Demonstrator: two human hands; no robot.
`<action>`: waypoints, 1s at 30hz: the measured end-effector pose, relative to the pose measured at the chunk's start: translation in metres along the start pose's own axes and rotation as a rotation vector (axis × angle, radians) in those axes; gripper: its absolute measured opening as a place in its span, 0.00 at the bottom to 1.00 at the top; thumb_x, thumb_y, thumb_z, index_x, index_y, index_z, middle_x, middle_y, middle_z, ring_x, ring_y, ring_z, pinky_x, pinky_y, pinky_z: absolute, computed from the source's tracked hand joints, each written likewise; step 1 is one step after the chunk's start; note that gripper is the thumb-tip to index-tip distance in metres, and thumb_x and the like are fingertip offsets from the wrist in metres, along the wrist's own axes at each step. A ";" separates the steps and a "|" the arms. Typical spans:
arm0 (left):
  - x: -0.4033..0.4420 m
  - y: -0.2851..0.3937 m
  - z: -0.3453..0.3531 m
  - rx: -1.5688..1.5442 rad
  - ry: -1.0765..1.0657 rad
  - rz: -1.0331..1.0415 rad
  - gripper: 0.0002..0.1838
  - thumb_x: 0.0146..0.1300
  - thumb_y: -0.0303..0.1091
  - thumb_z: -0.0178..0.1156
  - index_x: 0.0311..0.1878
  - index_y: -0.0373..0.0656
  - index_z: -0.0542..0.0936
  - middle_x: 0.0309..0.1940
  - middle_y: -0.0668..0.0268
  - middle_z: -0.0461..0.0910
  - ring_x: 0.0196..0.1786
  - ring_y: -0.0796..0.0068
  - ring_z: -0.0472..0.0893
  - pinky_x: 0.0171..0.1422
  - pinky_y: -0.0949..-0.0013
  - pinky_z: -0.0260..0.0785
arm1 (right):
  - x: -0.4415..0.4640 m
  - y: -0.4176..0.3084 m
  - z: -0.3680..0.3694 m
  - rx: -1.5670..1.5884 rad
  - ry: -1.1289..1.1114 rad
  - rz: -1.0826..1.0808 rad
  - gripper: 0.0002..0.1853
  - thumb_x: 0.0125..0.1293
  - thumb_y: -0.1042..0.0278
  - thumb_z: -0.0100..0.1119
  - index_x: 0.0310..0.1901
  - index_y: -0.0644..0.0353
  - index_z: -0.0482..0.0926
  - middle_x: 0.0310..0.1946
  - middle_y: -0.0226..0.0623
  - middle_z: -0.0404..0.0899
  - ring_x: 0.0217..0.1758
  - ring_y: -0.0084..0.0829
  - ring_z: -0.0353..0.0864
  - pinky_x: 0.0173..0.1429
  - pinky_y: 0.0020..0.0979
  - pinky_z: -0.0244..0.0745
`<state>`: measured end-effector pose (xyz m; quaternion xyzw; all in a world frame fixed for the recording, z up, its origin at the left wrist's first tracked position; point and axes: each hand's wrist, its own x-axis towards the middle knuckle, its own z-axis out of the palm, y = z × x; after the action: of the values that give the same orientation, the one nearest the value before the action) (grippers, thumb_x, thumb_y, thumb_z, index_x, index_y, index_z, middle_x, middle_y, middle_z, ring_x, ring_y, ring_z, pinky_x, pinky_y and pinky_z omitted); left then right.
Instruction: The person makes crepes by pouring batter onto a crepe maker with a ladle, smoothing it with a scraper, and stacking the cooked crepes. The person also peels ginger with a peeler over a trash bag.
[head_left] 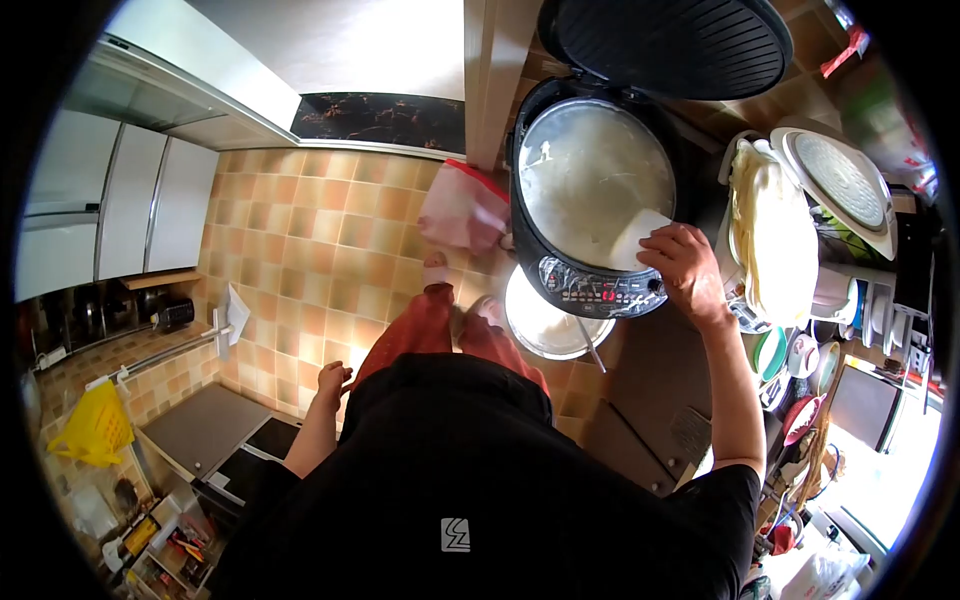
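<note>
My right hand [685,265] grips a white flat scraper [640,238] at the near right rim of a round electric griddle [590,180]. A pale, thin layer covers the griddle's plate, and its black lid [670,45] stands raised behind. Red digits glow on the control panel [605,292]. Below the griddle is a white basin [535,318] of pale liquid, with a long thin handle [592,345] sticking out over its rim. My left hand [333,380] hangs at my side above the floor, fingers loosely bent, holding nothing I can see.
To the right lies a stack of pale flat pancakes [765,235], beside a round ridged white lid [838,178]. Dishes and bowls [800,355] crowd the right side. A pink cloth [463,208] hangs left of the griddle. A yellow bag [95,425] is at the far left.
</note>
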<state>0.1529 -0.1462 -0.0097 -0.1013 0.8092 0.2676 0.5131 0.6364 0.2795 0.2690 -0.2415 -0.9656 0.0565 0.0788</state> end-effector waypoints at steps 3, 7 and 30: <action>0.006 0.003 0.000 -0.013 -0.012 0.005 0.28 0.62 0.26 0.48 0.68 0.35 0.65 0.52 0.53 0.78 0.54 0.60 0.78 0.52 0.57 0.76 | 0.007 -0.001 -0.010 -0.105 0.078 0.037 0.12 0.48 0.77 0.59 0.36 0.57 0.84 0.39 0.32 0.84 0.48 0.35 0.80 0.55 0.38 0.74; 0.014 0.007 0.003 -0.005 -0.039 0.020 0.29 0.62 0.27 0.48 0.69 0.35 0.64 0.52 0.53 0.78 0.54 0.61 0.78 0.49 0.59 0.77 | 0.035 -0.009 -0.015 -0.141 0.202 0.162 0.11 0.52 0.78 0.58 0.38 0.57 0.84 0.38 0.34 0.84 0.46 0.36 0.80 0.52 0.38 0.75; 0.178 0.058 -0.038 0.134 -0.154 0.074 0.11 0.61 0.26 0.51 0.36 0.41 0.84 0.31 0.61 0.83 0.33 0.71 0.82 0.31 0.70 0.71 | 0.074 0.005 0.057 -0.315 0.153 0.777 0.12 0.54 0.77 0.58 0.42 0.60 0.79 0.34 0.45 0.80 0.40 0.48 0.80 0.46 0.43 0.76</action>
<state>0.0173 -0.0989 -0.1350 -0.0162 0.7867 0.2386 0.5691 0.5646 0.3152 0.2214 -0.6000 -0.7909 -0.0845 0.0851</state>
